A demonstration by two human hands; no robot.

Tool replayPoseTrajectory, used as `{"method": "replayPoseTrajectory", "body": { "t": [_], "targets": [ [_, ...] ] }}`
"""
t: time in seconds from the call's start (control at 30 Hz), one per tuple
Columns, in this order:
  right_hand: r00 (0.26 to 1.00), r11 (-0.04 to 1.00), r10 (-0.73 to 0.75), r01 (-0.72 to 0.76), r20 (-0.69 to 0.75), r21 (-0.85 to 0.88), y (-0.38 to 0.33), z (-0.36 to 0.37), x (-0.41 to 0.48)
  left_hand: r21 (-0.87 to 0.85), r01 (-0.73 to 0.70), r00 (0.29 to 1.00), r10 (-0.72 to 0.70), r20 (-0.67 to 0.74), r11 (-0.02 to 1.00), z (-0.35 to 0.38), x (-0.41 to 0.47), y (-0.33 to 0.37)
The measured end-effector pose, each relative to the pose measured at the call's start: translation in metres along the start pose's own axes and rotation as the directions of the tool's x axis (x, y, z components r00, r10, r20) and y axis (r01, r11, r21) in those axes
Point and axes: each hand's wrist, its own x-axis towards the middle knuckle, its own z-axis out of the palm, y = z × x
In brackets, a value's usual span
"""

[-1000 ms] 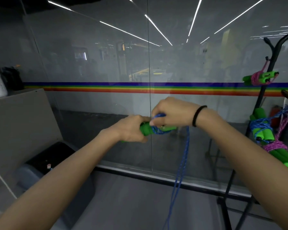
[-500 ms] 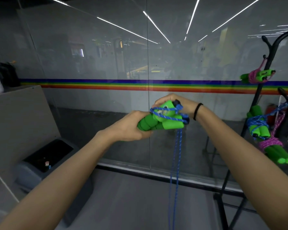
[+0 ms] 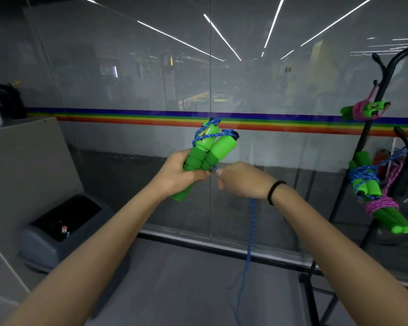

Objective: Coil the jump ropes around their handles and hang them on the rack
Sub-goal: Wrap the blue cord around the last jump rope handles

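My left hand (image 3: 183,176) grips two green jump rope handles (image 3: 207,151) held together, tilted upward to the right. A few turns of blue rope (image 3: 206,135) cross their upper ends. My right hand (image 3: 242,181) pinches the blue rope just below the handles, and the loose length (image 3: 251,234) hangs from it toward the floor. At the right stands a black rack (image 3: 368,128). On it hang a pink-wrapped green pair (image 3: 365,110) high up, a blue-wrapped pair (image 3: 363,178) lower, and another pink-wrapped pair (image 3: 386,211) below that.
A glass wall (image 3: 151,78) with a rainbow stripe (image 3: 127,116) stands straight ahead. A grey cabinet (image 3: 24,161) is at the left, with a dark grey bin (image 3: 61,227) on the floor beside it. The rack's base frame (image 3: 316,290) lies at the lower right.
The handles have swung from lying sideways to pointing up. My right hand has dropped from above the handles to below them, pulling the blue rope down across the pair.
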Motion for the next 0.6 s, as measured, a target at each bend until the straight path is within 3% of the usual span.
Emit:
{"method": "replayPoseTrajectory", "body": {
  "t": [0.17,0.37,0.5,0.6],
  "targets": [
    [0.993,0.946,-0.052,0.084,0.107,-0.312,-0.015,-0.007,-0.012,0.123,0.017,0.999,-0.021,0.027,0.992,-0.001,0.001,-0.009],
    [0.984,0.892,-0.16,0.177,0.077,-0.415,-0.029,-0.02,-0.011,0.484,-0.006,0.991,-0.061,0.121,0.875,0.004,-0.006,-0.016],
    [0.973,0.912,-0.224,0.228,0.051,-0.34,-0.031,-0.031,-0.003,0.613,-0.12,0.968,-0.044,0.245,0.781,0.009,-0.013,-0.013],
    [0.975,0.964,-0.215,0.221,0.055,-0.149,-0.023,-0.037,0.005,0.602,-0.239,0.942,0.032,0.334,0.761,0.006,-0.016,-0.01]
  ]
}}
